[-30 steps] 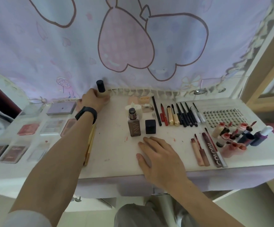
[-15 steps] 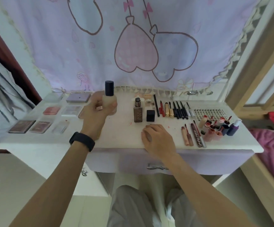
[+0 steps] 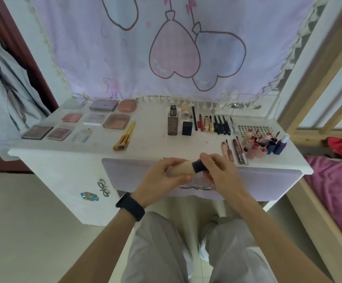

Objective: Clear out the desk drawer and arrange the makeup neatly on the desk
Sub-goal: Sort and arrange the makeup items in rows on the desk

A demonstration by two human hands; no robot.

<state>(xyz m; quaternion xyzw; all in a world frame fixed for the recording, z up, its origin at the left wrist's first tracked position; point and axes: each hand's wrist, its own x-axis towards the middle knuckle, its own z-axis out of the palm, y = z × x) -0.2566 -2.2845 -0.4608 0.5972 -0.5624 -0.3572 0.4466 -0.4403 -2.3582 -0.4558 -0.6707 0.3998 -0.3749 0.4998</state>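
Observation:
A beige foundation bottle (image 3: 183, 169) with a black cap lies sideways in front of the desk drawer (image 3: 137, 172), held between both hands. My left hand (image 3: 162, 178) grips its beige body, and my right hand (image 3: 219, 172) pinches the black cap. On the white desk (image 3: 151, 144) palettes (image 3: 116, 121) lie in rows at the left, brushes (image 3: 125, 136) in the middle, a brown bottle (image 3: 173, 122) and a black cube (image 3: 187, 128) behind, then pencils (image 3: 217, 125) and lip tubes (image 3: 259, 144) at the right. The drawer front looks closed.
A pink curtain (image 3: 174, 54) with heart balloons hangs behind the desk. A wooden bed frame (image 3: 317, 82) and pink bedding (image 3: 337, 180) stand at the right. Grey clothes (image 3: 6, 94) hang at the left. My knees (image 3: 186, 248) are below the drawer.
My left hand carried the beige bottle from the back of the desk down in front of the drawer. My right hand left the desk top and took the cap. The view moved back.

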